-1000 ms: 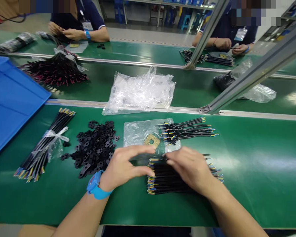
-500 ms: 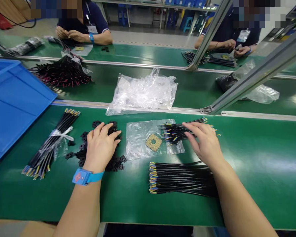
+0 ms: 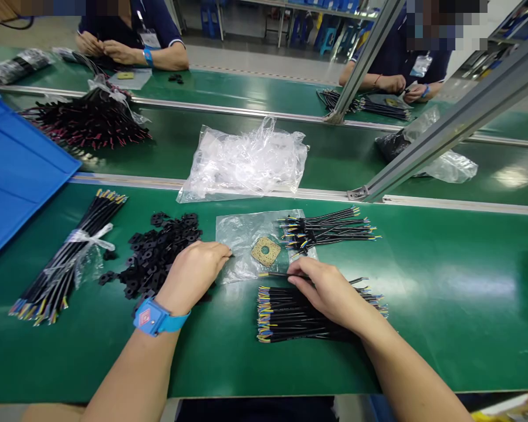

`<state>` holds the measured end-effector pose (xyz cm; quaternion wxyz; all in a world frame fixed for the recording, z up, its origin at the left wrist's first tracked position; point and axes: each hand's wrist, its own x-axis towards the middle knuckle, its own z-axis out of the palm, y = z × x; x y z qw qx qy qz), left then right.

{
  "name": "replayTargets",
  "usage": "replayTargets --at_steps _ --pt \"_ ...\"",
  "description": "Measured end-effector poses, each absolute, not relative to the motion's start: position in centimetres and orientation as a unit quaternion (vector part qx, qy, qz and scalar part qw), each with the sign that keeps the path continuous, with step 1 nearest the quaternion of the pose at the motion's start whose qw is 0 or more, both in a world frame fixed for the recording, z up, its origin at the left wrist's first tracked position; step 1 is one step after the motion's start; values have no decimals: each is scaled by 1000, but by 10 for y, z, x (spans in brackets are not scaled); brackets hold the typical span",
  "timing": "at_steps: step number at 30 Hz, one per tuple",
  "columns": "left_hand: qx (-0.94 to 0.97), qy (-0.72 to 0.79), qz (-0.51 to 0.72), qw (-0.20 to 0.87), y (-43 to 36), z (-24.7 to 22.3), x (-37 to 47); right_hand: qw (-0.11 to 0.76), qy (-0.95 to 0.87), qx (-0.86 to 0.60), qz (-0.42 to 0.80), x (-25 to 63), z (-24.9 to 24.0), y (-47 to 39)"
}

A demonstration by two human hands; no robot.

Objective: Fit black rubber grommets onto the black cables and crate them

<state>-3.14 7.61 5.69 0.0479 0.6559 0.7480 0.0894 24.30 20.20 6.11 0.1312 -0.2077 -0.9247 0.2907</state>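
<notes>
Our right hand (image 3: 330, 290) pinched one black cable (image 3: 275, 274) just below the tan gasket (image 3: 266, 251); our left hand (image 3: 193, 272), fingers curled together, risked scattering loose black clips (image 3: 158, 255).

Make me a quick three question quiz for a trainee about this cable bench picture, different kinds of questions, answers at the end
1. True or false: the right hand rests on the loose pile of black cables nearest the person.
2. Multiple choice: what lies on the clear plastic sheet between the hands? A) a pair of scissors B) a tan square piece with a round hole C) a roll of tape
3. Short answer: what does the left hand sit beside, on its left?

Key
1. True; its fingers pinch one cable at the sheet's edge.
2. B
3. The heap of small black parts; whether the hand holds one cannot be seen.
</notes>
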Motion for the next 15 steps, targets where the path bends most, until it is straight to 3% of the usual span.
replayTargets --at_steps 4,15 --pt "655 747 68 97 71 64 -35 185 -939 -214 194 236 45 202" --pt "614 774 88 129 71 68 -23 91 -971 -219 15 234 39 199"
